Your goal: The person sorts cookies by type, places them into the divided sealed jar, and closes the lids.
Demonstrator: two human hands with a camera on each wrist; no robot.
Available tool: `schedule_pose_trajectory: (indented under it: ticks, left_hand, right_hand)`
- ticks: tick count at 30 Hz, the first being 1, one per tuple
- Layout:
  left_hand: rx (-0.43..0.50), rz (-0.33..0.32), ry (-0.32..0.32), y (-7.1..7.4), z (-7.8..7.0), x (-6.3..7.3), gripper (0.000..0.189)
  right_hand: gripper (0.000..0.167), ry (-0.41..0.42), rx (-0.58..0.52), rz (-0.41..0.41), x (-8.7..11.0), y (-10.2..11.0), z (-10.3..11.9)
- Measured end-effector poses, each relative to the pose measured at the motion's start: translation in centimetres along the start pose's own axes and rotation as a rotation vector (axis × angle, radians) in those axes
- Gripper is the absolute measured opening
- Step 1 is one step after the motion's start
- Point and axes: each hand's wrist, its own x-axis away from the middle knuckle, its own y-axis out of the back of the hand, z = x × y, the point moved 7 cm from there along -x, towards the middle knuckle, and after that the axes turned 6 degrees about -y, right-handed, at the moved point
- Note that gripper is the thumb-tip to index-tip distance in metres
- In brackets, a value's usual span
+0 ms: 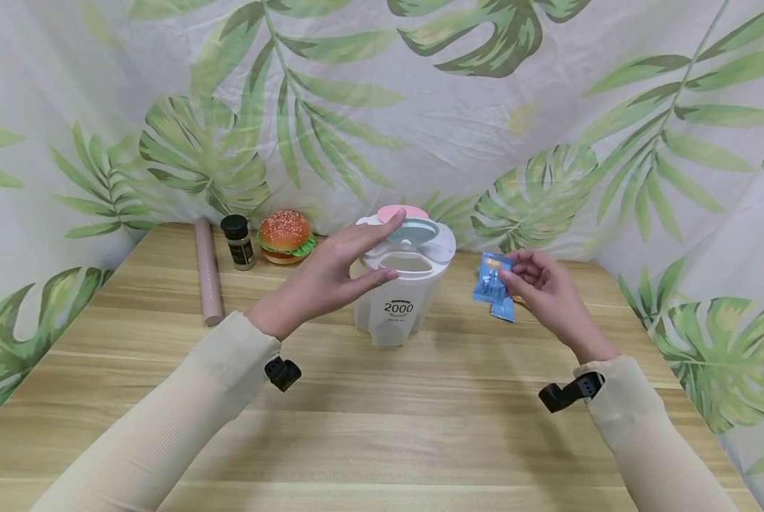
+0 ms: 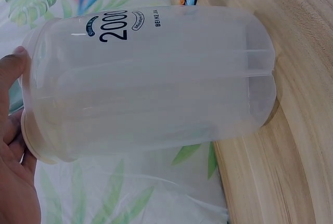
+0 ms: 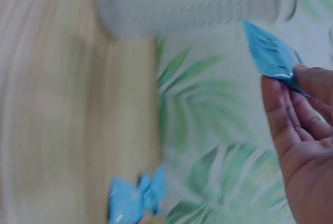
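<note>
In the head view a translucent storage container (image 1: 397,313) marked 2000 stands upright, its grey flap (image 1: 420,229) raised above the front opening. My left hand (image 1: 330,270) touches the left side of its lid, index finger stretched along the flap and thumb extended at the front rim. The left wrist view shows the container (image 2: 156,78) side-on, with part of that hand (image 2: 15,182) at the lid. Right of the container, my right hand (image 1: 544,295) pinches a small blue packet (image 1: 489,279) between thumb and fingers. That packet (image 3: 270,52) hangs clear of the table in the right wrist view.
More blue packets (image 1: 502,310) lie on the wooden table (image 1: 382,427) beneath the right hand. At the back left are a pink roll (image 1: 209,274), a black-capped seasoning bottle (image 1: 238,245) and a toy hamburger (image 1: 284,236). A leaf-patterned cloth (image 1: 330,92) hangs behind.
</note>
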Motion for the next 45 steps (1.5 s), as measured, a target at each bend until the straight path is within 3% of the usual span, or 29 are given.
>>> schedule_pose_trajectory:
  ticks: [4, 8, 15, 20, 27, 33, 45]
  left_hand:
    - [-0.002, -0.007, -0.002, 0.0, 0.0, 0.0, 0.076]
    - [0.005, -0.011, -0.003, 0.0, -0.1, 0.1, 0.076]
    - [0.003, -0.023, -0.013, 0.0, 0.0, 0.0, 0.077]
    - [0.018, -0.024, -0.009, 0.1, 0.0, -0.3, 0.077]
    - [0.032, -0.011, 0.010, 0.1, 0.0, -0.1, 0.078]
    - [0.031, -0.012, 0.008, -0.1, 0.0, -0.1, 0.077]
    - [0.024, -0.015, 0.015, -0.1, 0.1, 0.0, 0.076]
  right_hand:
    - [0.014, 0.131, -0.066, -0.054, -0.1, -0.4, 3.3]
    - [0.013, 0.226, -0.125, -0.076, -0.1, -1.2, 6.0]
    - [0.013, 0.332, -0.189, -0.060, -0.3, -3.1, 9.6]
    - [0.017, 0.412, -0.175, -0.025, -0.7, -4.8, 11.2]
    - [0.015, 0.442, -0.081, 0.041, -1.0, -7.1, 11.8]
    - [0.010, 0.488, 0.117, 0.087, -0.9, -8.6, 11.9]
    - [0.007, 0.599, 0.392, 0.123, -0.5, -9.4, 12.2]
